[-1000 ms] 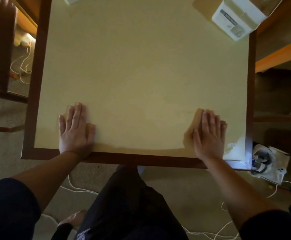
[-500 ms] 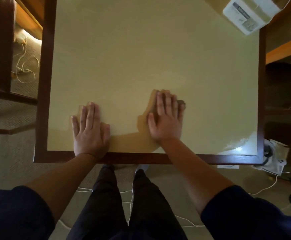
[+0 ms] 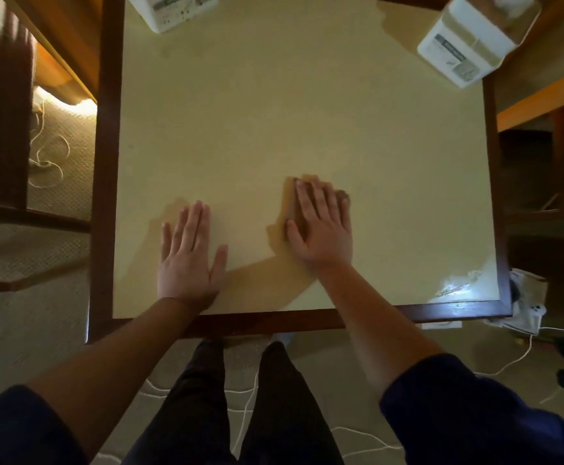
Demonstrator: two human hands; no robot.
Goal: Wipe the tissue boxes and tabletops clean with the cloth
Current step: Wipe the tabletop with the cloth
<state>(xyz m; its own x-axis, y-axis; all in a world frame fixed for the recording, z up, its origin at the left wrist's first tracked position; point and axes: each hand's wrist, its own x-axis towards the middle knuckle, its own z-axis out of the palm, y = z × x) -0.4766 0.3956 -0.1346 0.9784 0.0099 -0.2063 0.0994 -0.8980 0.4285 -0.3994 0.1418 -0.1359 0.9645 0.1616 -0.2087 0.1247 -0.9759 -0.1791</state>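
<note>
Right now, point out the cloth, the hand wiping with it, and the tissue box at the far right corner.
cloth [image 3: 292, 203], head view, brown edge left of the fingers.
right hand [image 3: 322, 229], head view, back of hand.
tissue box [image 3: 465, 48], head view, white side.

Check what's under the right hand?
A brown cloth lies under the right hand, pressed flat on the tabletop. Only its edges show; the rest is covered.

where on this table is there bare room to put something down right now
The widest bare patch is mid-table, between the two tissue boxes, one at the far left corner, one at the far right, and the hands. The near right corner is also bare. The near edge is crowded: left hand flat, right hand pressing the cloth.
</note>
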